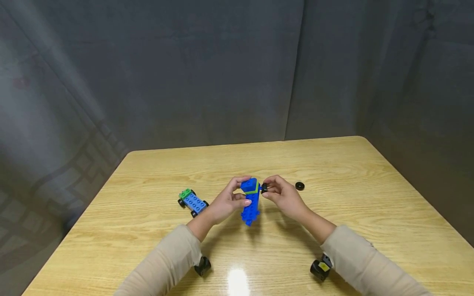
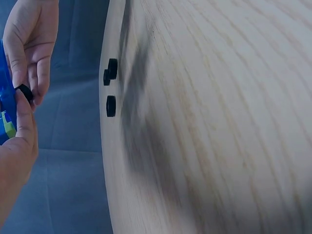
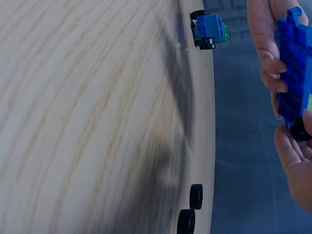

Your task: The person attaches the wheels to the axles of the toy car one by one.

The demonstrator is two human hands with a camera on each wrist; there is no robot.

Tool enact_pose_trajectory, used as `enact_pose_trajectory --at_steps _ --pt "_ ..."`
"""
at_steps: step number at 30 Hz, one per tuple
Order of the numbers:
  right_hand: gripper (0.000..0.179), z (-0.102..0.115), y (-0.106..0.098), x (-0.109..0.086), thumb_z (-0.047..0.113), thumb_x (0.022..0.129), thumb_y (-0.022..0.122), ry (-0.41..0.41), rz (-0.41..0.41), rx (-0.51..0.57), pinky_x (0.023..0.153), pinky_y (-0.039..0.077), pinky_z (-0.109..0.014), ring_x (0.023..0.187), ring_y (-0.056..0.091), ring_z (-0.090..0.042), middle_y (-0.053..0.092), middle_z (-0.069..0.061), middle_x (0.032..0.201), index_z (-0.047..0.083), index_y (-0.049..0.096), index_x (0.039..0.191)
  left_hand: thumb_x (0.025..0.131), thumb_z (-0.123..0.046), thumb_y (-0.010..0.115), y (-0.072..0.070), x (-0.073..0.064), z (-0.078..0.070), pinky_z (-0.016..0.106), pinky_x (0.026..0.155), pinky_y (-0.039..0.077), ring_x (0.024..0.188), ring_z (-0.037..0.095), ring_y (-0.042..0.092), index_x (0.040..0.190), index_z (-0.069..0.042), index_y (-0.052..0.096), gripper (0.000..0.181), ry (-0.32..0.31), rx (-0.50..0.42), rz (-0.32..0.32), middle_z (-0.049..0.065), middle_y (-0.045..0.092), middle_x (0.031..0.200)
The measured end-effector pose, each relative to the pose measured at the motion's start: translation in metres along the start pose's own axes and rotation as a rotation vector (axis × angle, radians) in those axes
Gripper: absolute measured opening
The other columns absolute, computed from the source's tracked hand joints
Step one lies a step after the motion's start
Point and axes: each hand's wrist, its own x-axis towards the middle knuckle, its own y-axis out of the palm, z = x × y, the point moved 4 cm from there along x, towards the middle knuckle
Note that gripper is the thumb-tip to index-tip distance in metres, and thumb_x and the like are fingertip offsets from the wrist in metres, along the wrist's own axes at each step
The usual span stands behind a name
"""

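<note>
My left hand [image 1: 226,202] grips a blue toy vehicle base [image 1: 251,210] with studs along its length and a blue block over a lime-green layer at its far end. The base is held above the table, its underside facing the right wrist view. My right hand [image 1: 286,200] pinches a small black wheel [image 1: 264,188] against the side of the base, near the block end. In the left wrist view, fingertips of both hands meet around that wheel [image 2: 24,92]. Part of the base is hidden behind the left fingers.
A toy car [image 1: 194,202] with a light blue base, green block and black wheels stands on the wooden table [image 1: 166,172] at the left. A loose black wheel [image 1: 300,186] lies beyond the right hand. More loose wheels [image 2: 112,69] show in the left wrist view.
</note>
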Motion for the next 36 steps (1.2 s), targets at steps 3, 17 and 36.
enact_pose_trajectory --at_steps 3,17,36 --pt "0.028 -0.0009 0.0000 0.0001 -0.002 0.080 0.056 0.008 -0.002 0.008 0.070 0.047 -0.029 0.086 0.056 -0.026 0.056 -0.016 0.096 -0.006 0.048 0.106 0.084 0.005 0.047 0.0013 0.0002 0.0003 0.033 0.078 0.045 0.087 0.019 0.052 0.132 -0.012 0.026 0.055 -0.005 0.005 0.002 0.017 0.030 0.118" --pt "0.028 -0.0020 -0.0033 -0.0003 -0.002 0.080 0.056 0.008 -0.029 0.027 0.069 0.047 -0.027 0.086 0.055 -0.025 0.056 -0.016 0.096 -0.006 0.048 0.106 0.084 0.001 0.051 0.0043 0.0044 0.0023 0.031 0.075 0.045 0.090 0.019 0.052 0.137 -0.015 0.024 0.061 -0.013 0.005 -0.024 0.016 0.036 0.127" --pt "0.024 -0.0015 0.0016 -0.0012 -0.012 0.076 0.056 -0.051 -0.141 0.174 0.071 0.048 -0.026 0.082 0.057 -0.025 0.054 -0.023 0.099 -0.010 0.052 0.099 0.082 0.006 0.052 0.0097 0.0019 0.0014 0.035 0.071 0.048 0.078 0.015 0.056 0.138 -0.020 0.021 0.069 -0.083 -0.002 -0.149 0.018 0.057 0.095"
